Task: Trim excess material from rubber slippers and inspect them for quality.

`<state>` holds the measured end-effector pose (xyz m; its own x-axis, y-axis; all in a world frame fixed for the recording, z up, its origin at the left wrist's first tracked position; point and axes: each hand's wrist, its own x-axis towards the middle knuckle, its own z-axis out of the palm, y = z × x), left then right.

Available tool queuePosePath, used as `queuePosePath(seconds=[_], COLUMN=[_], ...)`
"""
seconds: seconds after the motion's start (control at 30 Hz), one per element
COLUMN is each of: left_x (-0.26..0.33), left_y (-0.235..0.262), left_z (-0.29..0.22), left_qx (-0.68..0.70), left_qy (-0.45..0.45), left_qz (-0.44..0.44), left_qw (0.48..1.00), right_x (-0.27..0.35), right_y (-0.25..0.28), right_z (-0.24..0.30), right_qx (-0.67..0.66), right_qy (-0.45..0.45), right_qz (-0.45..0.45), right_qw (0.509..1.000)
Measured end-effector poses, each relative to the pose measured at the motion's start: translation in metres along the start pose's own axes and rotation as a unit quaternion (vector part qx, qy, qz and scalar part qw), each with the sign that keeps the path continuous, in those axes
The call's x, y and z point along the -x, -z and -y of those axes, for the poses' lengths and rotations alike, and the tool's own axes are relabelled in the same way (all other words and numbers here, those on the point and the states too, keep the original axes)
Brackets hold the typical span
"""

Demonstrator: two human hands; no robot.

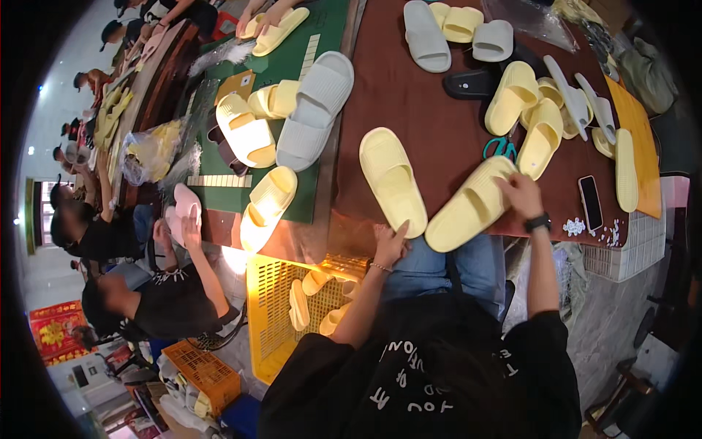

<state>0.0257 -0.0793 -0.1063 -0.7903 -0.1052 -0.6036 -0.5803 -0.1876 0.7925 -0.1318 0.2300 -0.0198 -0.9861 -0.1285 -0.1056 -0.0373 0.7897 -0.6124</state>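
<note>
In the head view, the two hands are apart: the left hand (pixel 391 245) pinches the near end of a pale yellow slide slipper (pixel 387 164), and the right hand (pixel 521 196) grips the far end of another yellow slide slipper (pixel 468 212). Both are at the near edge of the brown-topped desk (pixel 450 132), with their near ends close together, just by the blue jeans (pixel 439 267). Blue-green scissors (pixel 491 148) lie past the right one, a phone (pixel 590 203) lies further right, and a yellow crate (pixel 265 322) with slippers inside stands at the left.
</note>
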Motion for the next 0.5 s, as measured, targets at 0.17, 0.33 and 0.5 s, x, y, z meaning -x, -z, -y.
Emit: queuePosePath(seconds=[0.17, 0.33, 0.5], left_x=[0.001, -0.013, -0.013], left_y=[-0.031, -0.057, -0.063], left_z=[-0.027, -0.033, -0.014], left_qx=[0.051, 0.114, 0.109], left_qy=[0.039, 0.135, 0.094], left_qz=[0.115, 0.064, 0.006], left_qw=[0.991, 0.982, 0.990], right_x=[0.076, 0.144, 0.161], right_y=[0.047, 0.003, -0.046], right_z=[-0.074, -0.040, 0.009], right_qx=[-0.380, -0.524, -0.611], right_qy=[-0.239, -0.285, -0.324], right_qz=[-0.067, 0.077, 0.059], right_qw=[0.891, 0.799, 0.720])
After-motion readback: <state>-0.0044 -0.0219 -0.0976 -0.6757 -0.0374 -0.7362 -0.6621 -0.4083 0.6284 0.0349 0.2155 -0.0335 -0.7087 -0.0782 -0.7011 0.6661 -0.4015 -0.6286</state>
